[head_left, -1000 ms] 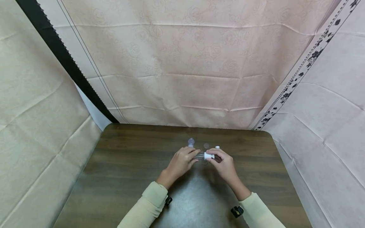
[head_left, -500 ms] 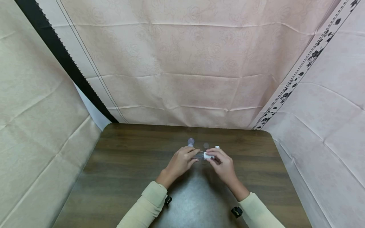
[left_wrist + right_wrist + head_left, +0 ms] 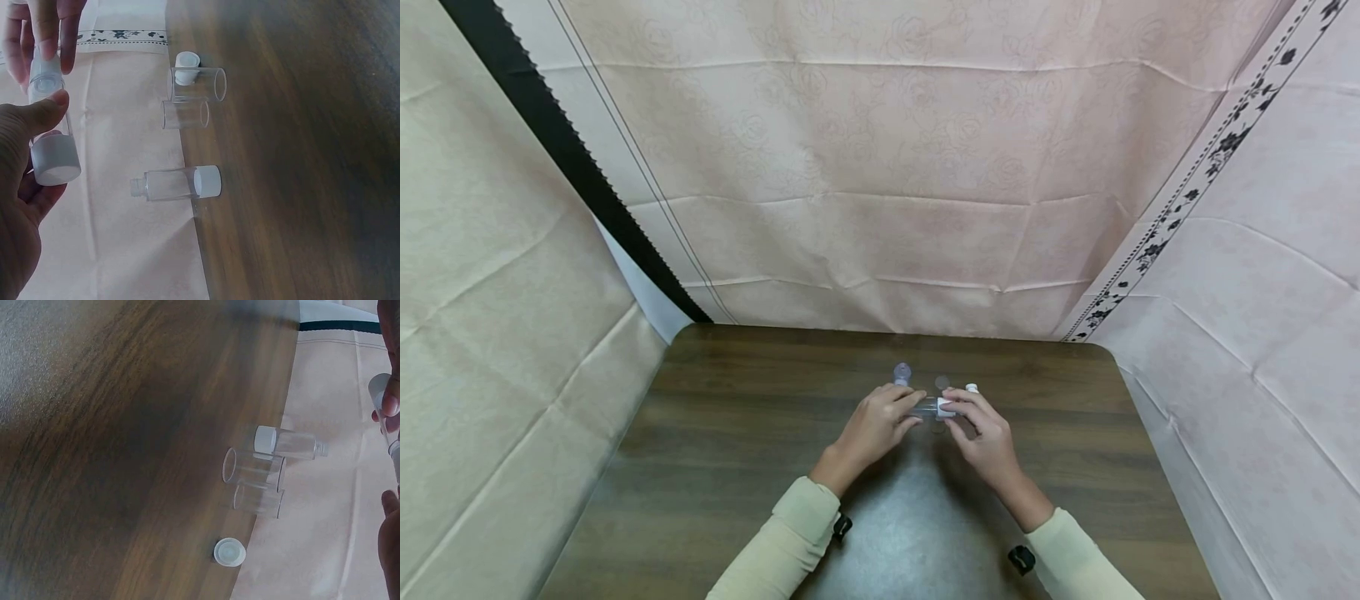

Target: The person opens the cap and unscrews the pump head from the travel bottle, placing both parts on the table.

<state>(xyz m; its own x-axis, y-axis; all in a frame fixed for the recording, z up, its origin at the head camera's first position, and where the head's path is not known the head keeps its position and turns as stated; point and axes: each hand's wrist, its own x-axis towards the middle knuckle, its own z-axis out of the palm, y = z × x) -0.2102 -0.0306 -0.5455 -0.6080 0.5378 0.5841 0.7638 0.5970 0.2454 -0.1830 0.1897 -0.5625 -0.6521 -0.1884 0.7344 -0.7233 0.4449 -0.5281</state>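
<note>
Between both hands a clear bottle (image 3: 927, 407) is held sideways in the head view. My left hand (image 3: 880, 423) grips its body; in the left wrist view its white base (image 3: 56, 160) shows below the thumb. My right hand (image 3: 988, 433) pinches the white collar (image 3: 947, 407) at the other end, its fingertips round it in the left wrist view. Part of the collar is hidden by those fingers.
Beyond the hands stand a second clear bottle with a white base (image 3: 207, 181), two clear open cylinders (image 3: 199, 84) (image 3: 185, 115) side by side, and a small white cap (image 3: 229, 552). Cloth hangs past the table's (image 3: 737, 358) back edge.
My right hand's fingers have shifted slightly on the white collar, covering more of its outer end. My left hand has stayed almost still on the bottle.
</note>
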